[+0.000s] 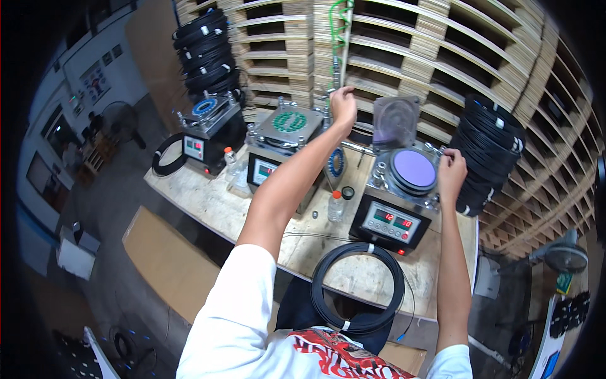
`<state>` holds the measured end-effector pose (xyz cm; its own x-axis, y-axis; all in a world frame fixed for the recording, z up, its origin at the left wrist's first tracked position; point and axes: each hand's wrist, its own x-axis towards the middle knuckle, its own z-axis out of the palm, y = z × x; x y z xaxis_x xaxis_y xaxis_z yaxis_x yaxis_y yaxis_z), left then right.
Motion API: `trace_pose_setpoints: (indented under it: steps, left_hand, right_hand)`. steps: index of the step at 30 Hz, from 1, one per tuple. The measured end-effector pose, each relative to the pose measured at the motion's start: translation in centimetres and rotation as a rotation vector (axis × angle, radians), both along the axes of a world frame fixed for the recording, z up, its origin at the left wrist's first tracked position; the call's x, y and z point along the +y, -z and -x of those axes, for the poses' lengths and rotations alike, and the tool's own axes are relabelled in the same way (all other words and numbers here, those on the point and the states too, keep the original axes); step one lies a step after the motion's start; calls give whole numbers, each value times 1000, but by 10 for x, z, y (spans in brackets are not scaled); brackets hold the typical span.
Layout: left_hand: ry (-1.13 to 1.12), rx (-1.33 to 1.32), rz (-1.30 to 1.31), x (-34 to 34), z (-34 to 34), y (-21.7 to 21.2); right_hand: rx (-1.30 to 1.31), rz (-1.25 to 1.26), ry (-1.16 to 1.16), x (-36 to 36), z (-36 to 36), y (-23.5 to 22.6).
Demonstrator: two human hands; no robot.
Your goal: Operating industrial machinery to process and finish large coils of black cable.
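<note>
My left hand (344, 104) is raised at the back of the bench, its fingers curled beside a metal fitting (336, 66) under a green coiled hose (339, 22). What those fingers hold, if anything, is hidden. Beside the right edge of the nearest polishing machine (392, 221) is my right hand (452, 167), fingers bent together; I cannot make out anything in them. A round purple pad (413, 168) tops this machine, and its display is lit red. Behind the pad a square clear plate (396, 120) stands upright. A coil of black cable (319, 278) lies at the bench's front edge, partly over my lap.
Two similar machines stand to the left, one with a green-ringed plate (288, 122), the other with a blue ring (204, 106). An orange-capped bottle (336, 207) stands near the middle. Black cable coils are stacked at right (489, 145) and back left (205, 54). Wooden pallets (404, 44) rise behind.
</note>
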<state>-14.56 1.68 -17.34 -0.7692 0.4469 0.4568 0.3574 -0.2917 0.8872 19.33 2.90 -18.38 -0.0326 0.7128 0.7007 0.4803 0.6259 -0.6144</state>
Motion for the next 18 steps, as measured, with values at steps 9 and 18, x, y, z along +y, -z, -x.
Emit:
trace_pose_setpoints:
  steps: [9, 18]
  left_hand:
    - [23, 57, 270, 53, 179, -59]
    - [303, 14, 408, 51, 136, -97]
  right_hand:
    - [-111, 84, 33, -29, 28, -20]
    - [-194, 154, 64, -25, 14, -14]
